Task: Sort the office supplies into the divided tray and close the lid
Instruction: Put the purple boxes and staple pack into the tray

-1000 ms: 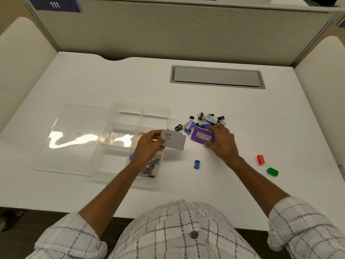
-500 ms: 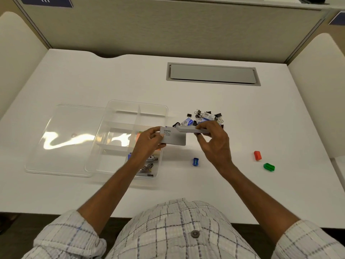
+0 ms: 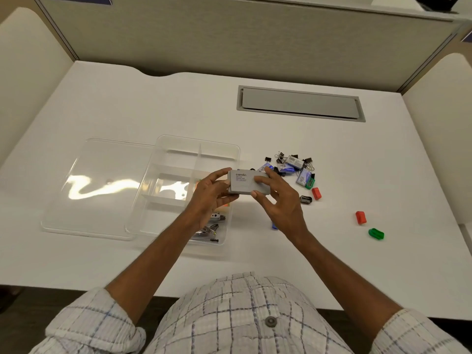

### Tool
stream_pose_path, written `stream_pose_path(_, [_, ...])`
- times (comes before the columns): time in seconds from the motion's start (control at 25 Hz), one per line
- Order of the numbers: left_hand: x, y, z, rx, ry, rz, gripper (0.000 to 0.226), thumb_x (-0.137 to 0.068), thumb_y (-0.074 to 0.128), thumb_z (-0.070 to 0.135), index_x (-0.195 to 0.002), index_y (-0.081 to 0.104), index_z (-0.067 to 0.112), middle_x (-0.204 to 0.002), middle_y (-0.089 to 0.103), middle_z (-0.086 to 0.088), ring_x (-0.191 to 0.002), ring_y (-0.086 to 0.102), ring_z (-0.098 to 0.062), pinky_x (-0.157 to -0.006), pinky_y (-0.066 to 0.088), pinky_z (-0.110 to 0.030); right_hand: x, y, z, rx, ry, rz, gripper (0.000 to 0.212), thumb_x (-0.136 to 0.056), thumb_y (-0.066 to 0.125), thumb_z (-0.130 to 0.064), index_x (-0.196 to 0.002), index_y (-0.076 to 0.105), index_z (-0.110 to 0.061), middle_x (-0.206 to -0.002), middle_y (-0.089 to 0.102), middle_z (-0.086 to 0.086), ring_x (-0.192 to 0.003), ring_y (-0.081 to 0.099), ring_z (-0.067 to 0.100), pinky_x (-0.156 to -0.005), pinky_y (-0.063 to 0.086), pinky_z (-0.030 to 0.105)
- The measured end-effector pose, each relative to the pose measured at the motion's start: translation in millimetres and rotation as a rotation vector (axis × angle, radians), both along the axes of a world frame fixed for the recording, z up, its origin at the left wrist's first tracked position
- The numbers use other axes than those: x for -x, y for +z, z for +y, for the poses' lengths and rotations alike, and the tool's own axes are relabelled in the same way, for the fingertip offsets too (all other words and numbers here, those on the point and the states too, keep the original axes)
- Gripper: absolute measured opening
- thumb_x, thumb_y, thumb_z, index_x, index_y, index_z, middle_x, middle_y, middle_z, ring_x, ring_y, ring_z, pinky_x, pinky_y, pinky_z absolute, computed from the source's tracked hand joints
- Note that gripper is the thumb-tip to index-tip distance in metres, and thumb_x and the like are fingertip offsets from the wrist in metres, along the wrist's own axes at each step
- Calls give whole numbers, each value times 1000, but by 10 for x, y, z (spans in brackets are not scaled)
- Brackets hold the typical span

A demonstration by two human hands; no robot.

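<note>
Both hands hold a stack of grey stamp-pad boxes (image 3: 244, 183) above the table, just right of the clear divided tray (image 3: 158, 159). My left hand (image 3: 212, 198) grips the stack's left end; my right hand (image 3: 277, 198) pinches its right end. The tray's near-right compartment holds metal staple removers (image 3: 209, 231), and something orange shows behind my left hand. The clear lid (image 3: 102, 185) lies flat to the tray's left. A heap of binder clips and staple boxes (image 3: 291, 166) lies to the right.
Loose sharpeners lie on the white desk: a red one (image 3: 316, 193) and a black one (image 3: 305, 199) near the heap, a red one (image 3: 360, 217) and a green one (image 3: 376, 234) further right, a blue one (image 3: 274, 225) under my right wrist. A grey cable hatch (image 3: 300, 103) sits at the back.
My right hand lifted the purple-faced box off the table and brought it against the grey box in my left hand. Both boxes now sit stacked between the two hands.
</note>
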State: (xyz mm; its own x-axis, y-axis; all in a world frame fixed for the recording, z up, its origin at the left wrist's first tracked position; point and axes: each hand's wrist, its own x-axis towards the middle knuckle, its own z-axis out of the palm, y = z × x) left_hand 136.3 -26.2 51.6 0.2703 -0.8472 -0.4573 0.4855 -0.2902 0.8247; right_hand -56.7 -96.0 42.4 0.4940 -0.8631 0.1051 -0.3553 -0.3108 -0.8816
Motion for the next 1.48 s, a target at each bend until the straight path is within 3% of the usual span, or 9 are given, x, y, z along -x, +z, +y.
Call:
stream_pose_path(0.2, [-186,21,-63,-7,50,-46,33,-97,62,28,-127,62,13,-111,72,-10,-98,72,-26,-84,61,-37,-331,14,-50,-156,-29,-79,42,-85,79,-19,-125,67,-19,-153,46,1,-141,43,13,-108,47,29])
stream_pose_path(0.32, [-470,59,-187,-26,56,-167,41,-93,68,17,-132,58,11,-106,71,-11,-99,71,-26,-85,61,-39,-599,25,-190,-106,22,-41,45,-83,81,-17,-125,66,-17,-153,44,3,-140,43,14,-107,48,27])
stream_pose_path(0.44, [-772,106,-364,-65,-24,-311,44,-95,62,10,-138,53,12,-111,67,-13,-104,67,-28,-87,60,-40,-824,20,-398,29,122,126,57,-83,80,-17,-135,57,-13,-156,38,7,-141,41,19,-107,47,30])
stream_pose_path(0.64, [-1003,83,-663,-102,-117,-487,45,-97,60,15,-142,50,11,-127,62,-17,-116,63,-31,-91,59,-40,-1123,37,-689,217,237,385,68,-82,78,-25,-141,47,-10,-138,55,10,-124,53,29,-106,43,42])
stream_pose_path(0.8, [-1064,-14,-737,-129,-181,-945,51,-92,66,17,-141,53,9,-135,61,-9,-118,62,-25,-103,50,-40,-1252,18,-803,188,256,507,68,-81,78,-29,-140,47,-14,-129,58,11,-116,54,29,-100,44,39])
stream_pose_path(0.92, [-1081,-81,-717,-7,-188,-1140,42,-91,65,13,-133,59,10,-134,61,-6,-120,59,-21,-103,48,-35,-1326,-36,-830,194,279,577,65,-81,77,-29,-137,49,-13,-126,60,13,-114,55,30,-97,45,40])
stream_pose_path(1.08, [-1080,-117,-742,15,-256,-1229,33,-92,58,3,-121,70,12,-120,72,-5,-107,68,-18,-95,49,-24,-1395,-77,-854,263,338,694,57,-81,75,-27,-132,53,-11,-123,63,12,-113,56,31,-91,50,44])
stream_pose_path(1.28, [-1028,-136,-760,-29,-453,-1377,31,-92,54,4,-113,75,13,-112,75,-8,-101,69,-26,-91,55,-39,-1391,-50,-903,449,344,809,54,-83,72,-47,-128,57,-22,-126,64,0,-118,55,26,-96,37,41])
stream_pose_path(1.48, [-952,-180,-801,-109,-528,-1391,29,-94,54,13,-115,75,15,-115,73,-7,-101,68,-27,-90,56,-42,-1095,41,-978,366,325,773,48,-84,66,-58,-123,65,-30,-145,48,-2,-131,43,23,-102,35,44])
